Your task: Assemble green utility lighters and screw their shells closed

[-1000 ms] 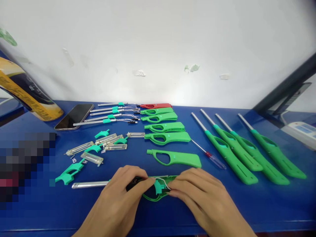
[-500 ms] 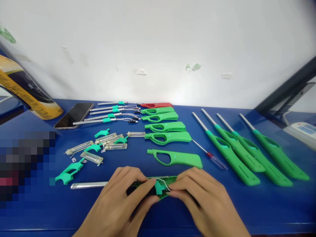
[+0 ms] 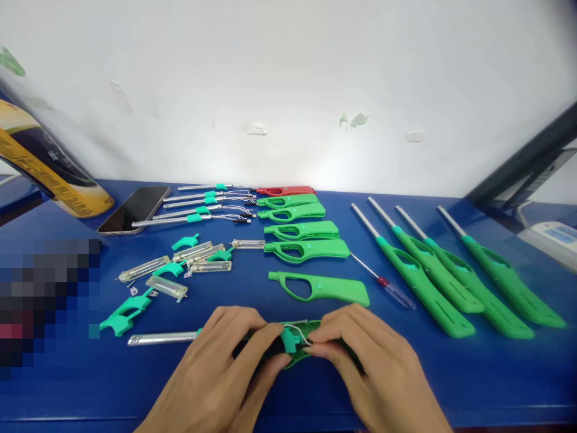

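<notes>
Low in the middle of the view, an opened green gas lighter half-shell [image 3: 297,361] lies between my two hands, with its silver metal tube [image 3: 162,339] pointing left. My left hand [image 3: 220,367] is closed around the shell, thumb and index finger at the turquoise trigger [image 3: 290,341] seated inside. A white wire [image 3: 298,330] curves over the trigger to my right hand [image 3: 365,355], whose thumb and index finger pinch it. The left hand covers much of the shell's front. Just beyond lies a separate green handle half [image 3: 333,288].
Left are clear fuel tanks [image 3: 166,287], turquoise triggers [image 3: 124,313] and a phone [image 3: 135,210]. Several wired metal tubes [image 3: 180,221] and handle halves [image 3: 311,249] lie farther back. A screwdriver [image 3: 396,293] and assembled green lighters [image 3: 433,294] rest right; a yellow-black can [image 3: 67,174] stands left.
The right thumb and fingertips have shifted slightly at the white wire. The left hand keeps its hold on the shell, and the things on the table stay where they were.
</notes>
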`<state>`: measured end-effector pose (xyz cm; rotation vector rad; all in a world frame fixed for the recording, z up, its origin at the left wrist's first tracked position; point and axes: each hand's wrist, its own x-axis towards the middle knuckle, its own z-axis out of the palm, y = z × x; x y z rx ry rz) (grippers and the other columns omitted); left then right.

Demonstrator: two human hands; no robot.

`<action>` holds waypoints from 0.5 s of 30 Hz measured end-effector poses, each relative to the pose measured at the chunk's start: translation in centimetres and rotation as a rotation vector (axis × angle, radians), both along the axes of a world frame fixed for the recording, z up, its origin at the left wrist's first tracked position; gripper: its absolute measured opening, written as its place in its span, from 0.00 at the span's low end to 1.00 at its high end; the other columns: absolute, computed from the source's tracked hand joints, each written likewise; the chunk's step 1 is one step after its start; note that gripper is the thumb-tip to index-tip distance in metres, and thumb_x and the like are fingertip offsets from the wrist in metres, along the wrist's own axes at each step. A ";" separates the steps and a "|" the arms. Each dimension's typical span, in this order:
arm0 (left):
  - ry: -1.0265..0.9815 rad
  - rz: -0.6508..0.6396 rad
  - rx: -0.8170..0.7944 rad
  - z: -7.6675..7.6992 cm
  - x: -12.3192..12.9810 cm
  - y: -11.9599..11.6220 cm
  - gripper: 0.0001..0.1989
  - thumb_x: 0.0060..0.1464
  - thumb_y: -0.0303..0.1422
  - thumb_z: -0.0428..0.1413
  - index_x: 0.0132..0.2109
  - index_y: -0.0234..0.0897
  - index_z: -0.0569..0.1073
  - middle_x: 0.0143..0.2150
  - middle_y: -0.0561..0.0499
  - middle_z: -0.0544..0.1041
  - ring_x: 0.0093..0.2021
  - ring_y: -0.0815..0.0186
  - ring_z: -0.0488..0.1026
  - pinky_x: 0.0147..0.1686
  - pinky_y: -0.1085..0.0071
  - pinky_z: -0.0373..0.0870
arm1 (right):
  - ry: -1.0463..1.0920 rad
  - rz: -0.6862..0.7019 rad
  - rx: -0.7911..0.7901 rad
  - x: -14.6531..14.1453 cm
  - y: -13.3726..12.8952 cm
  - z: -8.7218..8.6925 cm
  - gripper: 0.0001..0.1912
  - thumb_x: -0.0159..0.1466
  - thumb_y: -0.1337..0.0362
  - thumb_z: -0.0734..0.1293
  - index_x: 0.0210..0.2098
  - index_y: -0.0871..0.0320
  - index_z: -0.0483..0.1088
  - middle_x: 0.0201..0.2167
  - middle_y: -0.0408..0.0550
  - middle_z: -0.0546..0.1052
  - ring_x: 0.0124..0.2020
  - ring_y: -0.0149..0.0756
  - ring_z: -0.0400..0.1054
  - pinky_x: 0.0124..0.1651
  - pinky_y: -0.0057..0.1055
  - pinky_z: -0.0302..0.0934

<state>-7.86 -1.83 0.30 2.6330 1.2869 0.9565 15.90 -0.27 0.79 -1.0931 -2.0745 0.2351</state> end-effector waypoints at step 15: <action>0.019 -0.024 -0.006 0.2 -0.1 -0.1 0.11 0.76 0.26 0.54 0.61 0.37 0.73 0.49 0.48 0.77 0.48 0.64 0.73 0.51 0.66 0.74 | 0.260 0.135 -0.246 0.3 0.1 0.0 0.08 0.75 0.70 0.71 0.39 0.50 0.76 0.34 0.35 0.84 0.34 0.28 0.80 0.39 0.21 0.73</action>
